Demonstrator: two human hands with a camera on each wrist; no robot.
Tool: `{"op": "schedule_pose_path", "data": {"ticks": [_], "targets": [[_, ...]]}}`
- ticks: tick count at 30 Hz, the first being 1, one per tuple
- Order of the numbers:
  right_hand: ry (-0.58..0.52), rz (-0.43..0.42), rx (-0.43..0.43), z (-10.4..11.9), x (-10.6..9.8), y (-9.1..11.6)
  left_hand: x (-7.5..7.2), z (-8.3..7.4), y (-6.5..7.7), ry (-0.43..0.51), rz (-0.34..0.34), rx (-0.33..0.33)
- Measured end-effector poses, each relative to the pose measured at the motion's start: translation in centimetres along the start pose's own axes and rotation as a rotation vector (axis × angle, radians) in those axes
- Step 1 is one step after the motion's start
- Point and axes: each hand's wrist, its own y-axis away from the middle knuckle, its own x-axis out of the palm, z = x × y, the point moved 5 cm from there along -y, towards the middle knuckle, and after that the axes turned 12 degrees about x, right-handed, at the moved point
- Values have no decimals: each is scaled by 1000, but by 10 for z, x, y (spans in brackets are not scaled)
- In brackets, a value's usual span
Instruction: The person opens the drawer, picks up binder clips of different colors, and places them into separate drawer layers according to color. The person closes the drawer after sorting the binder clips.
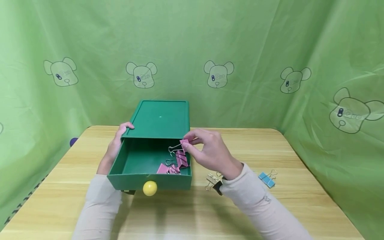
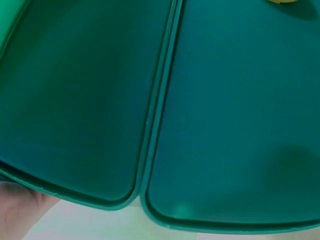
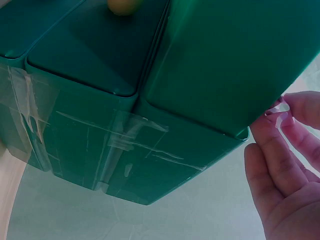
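A: Biggest first, pls. What was where, & why?

B: A green curtain (image 1: 180,40) hung behind the surface's back edge. On the surface (image 1: 309,200), L of centre & twd that edge, stood a cabinet (image 1: 159,118). Its top drawer (image 1: 168,182) jutted twd the front edge, prob. giving room to reach in from above.

A: Hands?

B: L hand (image 1: 115,143) lay against the cabinet's L side, a digit over the top edge, prob. to stop it shifting. Most fingers were hidden, so couldn't tell how wide that grip was. R hand (image 1: 208,151) was at the drawer's R wall, grip narrow, pinching one pink clip (image 1: 184,142) by its body, wire handles pointing in; prob. b/c the body gave a firmer hold.

A: Other clips?

B: More pink clips (image 1: 181,159) lay twd the drawer's front R corner, kept in by its walls. Btwn drawer & the surface's R edge: gold-toned & black clips (image 1: 212,179), part-hidden by the R sleeve (image 1: 255,196), then a blue clip (image 1: 267,179) nearer that edge.

A: Materials?

B: Curtain: thin, creased, printed w/ animal heads. Surface: pale wood grain, rounded back corners. Cabinet: smooth, prob. plastic, w/ wrinkled clear tape (image 3: 117,132) on its side. Knob (image 1: 150,188): glossy yellow ball. Clips: wedge-shaped bodies, looped wire handles.
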Motion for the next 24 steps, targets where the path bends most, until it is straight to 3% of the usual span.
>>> {"op": "schedule_pose_path", "data": {"ticks": [13, 24], "targets": [[7, 12, 9, 3, 2, 0, 1, 0, 1, -8, 2, -1], [33, 24, 22, 2, 3, 0, 0, -1, -1, -3, -15, 46]]}}
